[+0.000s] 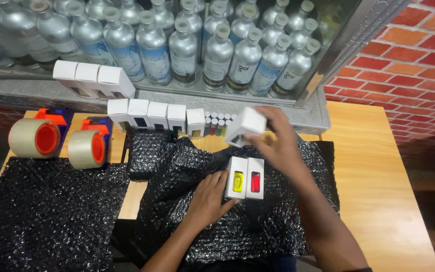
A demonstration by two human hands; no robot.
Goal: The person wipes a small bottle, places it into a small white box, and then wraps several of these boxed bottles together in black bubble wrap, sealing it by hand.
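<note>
**Two boxes down on the wrap, a third in your right hand**

The wooden bench [378, 171] carries everything, with a brick wall past its right edge. Along its back edge stands a metal-framed glass case [323, 113] packed with silver bottles [217, 55]. A large sheet of black bubble wrap [46, 216] covers the bench's front left corner; a second black bubble wrap sheet [258, 226] lies at the front middle, under your hands. Two tape dispensers with rolls of clear tape [36, 138] sit at the left edge, behind the first sheet. A row of small white boxes [152, 115] lines the back, just in front of the case, with three more white boxes [94, 78] up on the case's ledge.

Your right hand [278, 146] is clamped on a small white carton [246, 126], held tilted in the air above the middle sheet. Your left hand [210, 196] lies flat on that sheet, fingers together, touching the left side of the box with the yellow window [236, 177]. The box with the red window [255, 179] stands touching it on the right.
</note>
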